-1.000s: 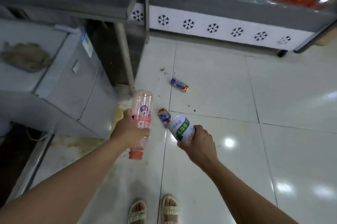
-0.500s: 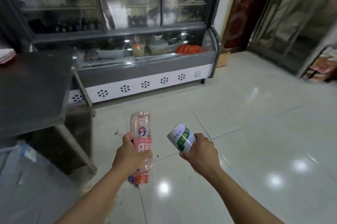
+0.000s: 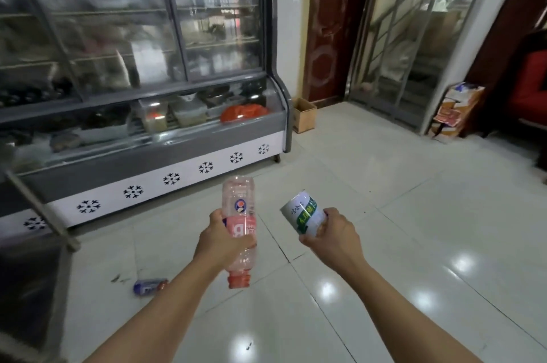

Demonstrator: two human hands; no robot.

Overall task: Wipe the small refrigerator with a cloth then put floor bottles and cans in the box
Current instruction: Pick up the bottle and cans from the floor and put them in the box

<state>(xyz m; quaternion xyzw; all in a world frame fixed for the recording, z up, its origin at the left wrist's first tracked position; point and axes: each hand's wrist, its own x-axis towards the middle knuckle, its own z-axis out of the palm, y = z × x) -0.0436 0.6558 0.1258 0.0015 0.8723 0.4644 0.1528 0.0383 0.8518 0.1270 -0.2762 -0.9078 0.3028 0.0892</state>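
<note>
From the head view, our gaze has lifted since 1 s ago, bringing the cardboard box (image 3: pixel 304 115) beside the display fridge (image 3: pixel 165 155) into sight. Our left hand (image 3: pixel 217 241) grips the pink bottle (image 3: pixel 239 226) cap-down, our right hand (image 3: pixel 331 234) holds the can (image 3: pixel 302 211). 1 blue can (image 3: pixel 149 286) remains on the floor.

Display fridge (image 3: pixel 142 126) contents blurred, left side cut off; blue can (image 3: pixel 149 286) label illegible at lower left.
</note>
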